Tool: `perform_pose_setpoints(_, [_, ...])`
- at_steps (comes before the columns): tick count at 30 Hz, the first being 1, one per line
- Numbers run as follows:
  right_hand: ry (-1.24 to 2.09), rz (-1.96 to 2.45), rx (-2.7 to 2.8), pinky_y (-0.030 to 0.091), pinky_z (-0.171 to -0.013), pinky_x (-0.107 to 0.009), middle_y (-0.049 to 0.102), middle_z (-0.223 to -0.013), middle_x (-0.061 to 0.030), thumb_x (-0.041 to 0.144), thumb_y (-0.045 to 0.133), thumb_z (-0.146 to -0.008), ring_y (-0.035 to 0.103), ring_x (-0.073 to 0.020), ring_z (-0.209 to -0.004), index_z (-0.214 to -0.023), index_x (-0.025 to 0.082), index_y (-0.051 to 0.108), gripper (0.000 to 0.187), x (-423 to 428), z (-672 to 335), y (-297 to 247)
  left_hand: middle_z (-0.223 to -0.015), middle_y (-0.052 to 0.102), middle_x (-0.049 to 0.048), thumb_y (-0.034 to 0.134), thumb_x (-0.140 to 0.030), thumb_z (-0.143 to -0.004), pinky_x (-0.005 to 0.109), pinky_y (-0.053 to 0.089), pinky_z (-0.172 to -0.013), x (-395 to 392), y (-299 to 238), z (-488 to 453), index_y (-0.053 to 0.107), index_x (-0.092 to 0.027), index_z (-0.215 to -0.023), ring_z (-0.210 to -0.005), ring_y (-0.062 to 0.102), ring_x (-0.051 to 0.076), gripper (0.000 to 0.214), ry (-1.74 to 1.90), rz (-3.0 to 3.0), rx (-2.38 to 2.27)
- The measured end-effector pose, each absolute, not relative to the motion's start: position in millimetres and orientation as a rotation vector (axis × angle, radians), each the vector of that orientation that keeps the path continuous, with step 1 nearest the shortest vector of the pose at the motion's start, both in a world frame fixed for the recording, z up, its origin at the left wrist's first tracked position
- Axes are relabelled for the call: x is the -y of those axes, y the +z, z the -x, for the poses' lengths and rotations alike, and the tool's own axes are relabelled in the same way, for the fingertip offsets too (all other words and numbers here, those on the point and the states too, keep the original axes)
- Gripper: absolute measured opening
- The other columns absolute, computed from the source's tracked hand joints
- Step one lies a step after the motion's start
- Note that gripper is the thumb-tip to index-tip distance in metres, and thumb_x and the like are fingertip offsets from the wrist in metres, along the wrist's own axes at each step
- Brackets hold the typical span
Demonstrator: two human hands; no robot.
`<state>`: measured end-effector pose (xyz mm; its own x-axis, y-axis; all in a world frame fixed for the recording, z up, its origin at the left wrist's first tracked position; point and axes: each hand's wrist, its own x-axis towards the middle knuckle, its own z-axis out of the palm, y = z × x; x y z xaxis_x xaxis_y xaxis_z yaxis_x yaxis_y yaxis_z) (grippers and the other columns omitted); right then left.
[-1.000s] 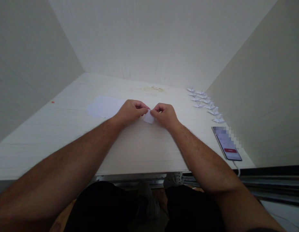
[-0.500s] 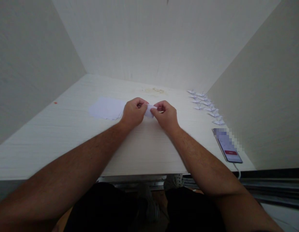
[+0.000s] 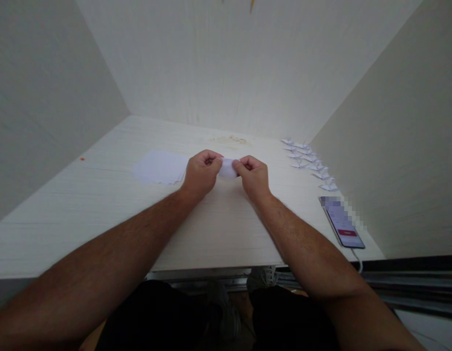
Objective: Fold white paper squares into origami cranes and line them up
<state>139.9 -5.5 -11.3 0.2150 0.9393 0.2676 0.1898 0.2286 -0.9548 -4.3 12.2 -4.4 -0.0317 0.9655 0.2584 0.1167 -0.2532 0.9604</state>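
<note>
A small piece of white paper (image 3: pixel 228 168) is stretched between my two hands, just above the table. My left hand (image 3: pixel 204 170) pinches its left edge between thumb and fingers. On the opposite edge, my right hand (image 3: pixel 253 174) grips it the same way, thumb on the near face. Folds in the paper are too faint to make out. Beside my left hand lies a spread stack of white paper sheets (image 3: pixel 158 167). Several folded white paper cranes (image 3: pixel 306 157) stand in rows off to the right.
A phone (image 3: pixel 343 224) with a lit screen and a white cable (image 3: pixel 359 259) lies near the right front edge of the white table (image 3: pixel 218 234). Pale walls enclose the back and both sides. A small red speck (image 3: pixel 82 159) sits at the left.
My right hand's thumb and fingers have shifted slightly right along the paper, so more of its face shows between my hands. The view has tilted up slightly.
</note>
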Motion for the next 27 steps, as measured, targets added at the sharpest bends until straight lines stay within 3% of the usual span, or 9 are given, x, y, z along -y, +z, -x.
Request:
perform_pose_setpoints(11, [0.649, 1.292, 1.316, 0.04, -0.054, -0.025, 0.054, -0.058, 0.0033, 0.044, 0.062, -0.085, 0.049, -0.0114, -0.055, -0.07, 0.02, 0.061, 0.028, 7.2, -138.9, -14.7, -0.054, 0.054, -0.0038, 0.065, -0.027, -0.073, 0.023, 0.035, -0.048, -13.5, -5.1, 0.8, 0.064, -0.017, -0.074, -0.051, 0.045, 0.01, 0.01, 1.36, -1.33, -1.192])
perform_pose_setpoints(16, [0.652, 1.355, 1.344, 0.045, -0.054, -0.026, 0.061, -0.057, 0.0019, 0.042, 0.064, -0.084, 0.056, -0.0124, -0.054, -0.069, 0.02, 0.061, 0.026, 4.7, -139.9, -18.9, -0.054, 0.055, -0.0035, 0.065, -0.023, -0.071, 0.023, 0.035, -0.048, -14.3, -5.4, -0.4, 0.066, -0.017, -0.075, -0.05, 0.045, 0.009, 0.008, 1.377, -1.251, -1.194])
perform_pose_setpoints(21, [0.676, 1.414, 1.308, 0.047, -0.054, -0.027, 0.061, -0.053, 0.0001, 0.049, 0.067, -0.083, 0.062, -0.0148, -0.053, -0.063, 0.02, 0.057, 0.036, 4.7, -139.9, -18.0, -0.056, 0.055, -0.0031, 0.064, -0.022, -0.068, 0.023, 0.037, -0.05, -18.3, -9.1, -0.5, 0.066, -0.017, -0.074, -0.052, 0.047, 0.01, 0.008, 1.406, -1.196, -1.198])
perform_pose_setpoints(27, [0.651, 1.398, 1.44, 0.043, -0.055, -0.026, 0.066, -0.061, -0.0007, 0.039, 0.064, -0.083, 0.058, -0.013, -0.055, -0.07, 0.02, 0.062, 0.023, 2.9, -141.9, -22.5, -0.057, 0.055, -0.0037, 0.063, -0.022, -0.068, 0.023, 0.036, -0.049, -20.9, -11.7, 0.5, 0.066, -0.017, -0.076, -0.052, 0.046, 0.01, 0.01, 1.424, -1.136, -1.237])
